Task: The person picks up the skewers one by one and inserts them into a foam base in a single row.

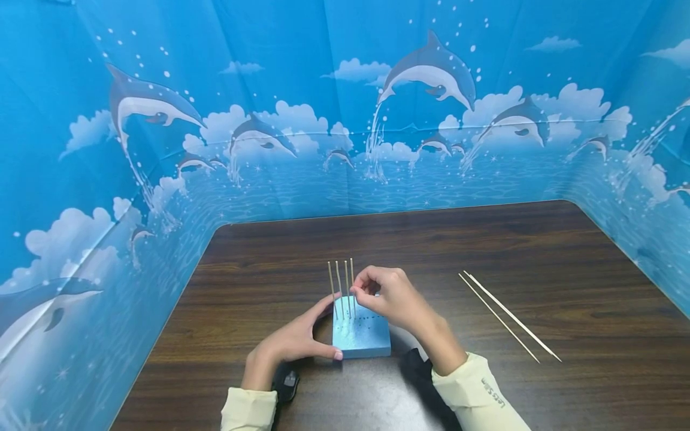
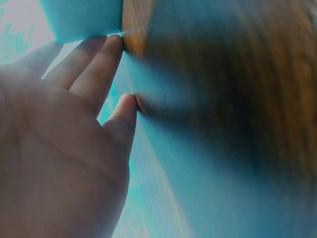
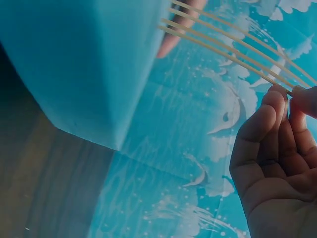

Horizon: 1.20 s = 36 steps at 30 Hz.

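A light blue block (image 1: 361, 341) with rows of small holes on top lies flat on the table. Several thin wooden skewers (image 1: 347, 281) stand upright in a row near its left side. My left hand (image 1: 293, 341) holds the block at its left side, thumb at the near corner and fingers toward the far corner. With thumb and fingertips, my right hand (image 1: 396, 299) pinches the rightmost standing skewer (image 3: 218, 50) partway up. In the left wrist view, the left fingers (image 2: 94, 79) touch the block's side. The skewers' lower tips are hidden inside the block.
Two loose skewers (image 1: 512, 315) lie slantwise on the dark wooden table (image 1: 604, 287), to the right of the right hand. A blue cloth with dolphins (image 1: 302, 179) rises along the table's back and sides. Black wrist gear (image 1: 288, 383) sits by the left wrist.
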Each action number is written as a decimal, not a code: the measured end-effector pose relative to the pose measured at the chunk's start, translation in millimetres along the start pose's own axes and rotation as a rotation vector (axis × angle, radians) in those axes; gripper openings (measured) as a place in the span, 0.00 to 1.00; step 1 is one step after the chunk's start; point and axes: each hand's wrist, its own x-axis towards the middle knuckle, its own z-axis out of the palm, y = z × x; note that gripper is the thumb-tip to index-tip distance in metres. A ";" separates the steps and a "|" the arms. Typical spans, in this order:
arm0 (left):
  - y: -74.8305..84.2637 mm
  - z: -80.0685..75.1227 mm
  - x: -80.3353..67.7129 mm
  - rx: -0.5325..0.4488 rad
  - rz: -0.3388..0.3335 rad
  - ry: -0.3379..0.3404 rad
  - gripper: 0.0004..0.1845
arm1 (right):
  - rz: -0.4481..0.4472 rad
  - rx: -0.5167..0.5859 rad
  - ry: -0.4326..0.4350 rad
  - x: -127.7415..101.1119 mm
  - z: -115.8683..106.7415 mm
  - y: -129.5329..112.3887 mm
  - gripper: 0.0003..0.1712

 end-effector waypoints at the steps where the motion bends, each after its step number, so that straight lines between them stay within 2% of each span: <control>1: 0.1 -0.2 -0.1 -0.002 0.001 -0.001 0.58 | -0.001 -0.005 0.003 -1.0 1.3 0.9 0.04; 10: 0.9 -0.6 0.7 0.003 0.008 0.000 0.57 | -0.036 -0.001 0.065 -6.5 7.3 7.6 0.05; 17: -1.4 0.6 0.3 0.012 -0.009 -0.001 0.58 | 0.007 0.018 0.079 -11.0 7.9 8.5 0.04; 21: -0.2 0.3 0.0 0.008 -0.001 0.001 0.58 | 0.101 0.064 0.157 -14.4 -2.8 14.2 0.05; 28: -0.3 -0.1 -2.3 0.009 0.005 0.003 0.58 | 0.315 0.145 0.299 -23.6 -38.3 35.8 0.10; 32: -1.0 0.2 -2.1 -0.003 0.009 0.001 0.58 | 0.387 0.125 0.383 -35.1 -60.5 53.5 0.14; 36: -0.3 -0.3 -2.3 -0.016 0.016 -0.003 0.58 | 0.437 0.059 0.443 -50.8 -81.7 71.4 0.19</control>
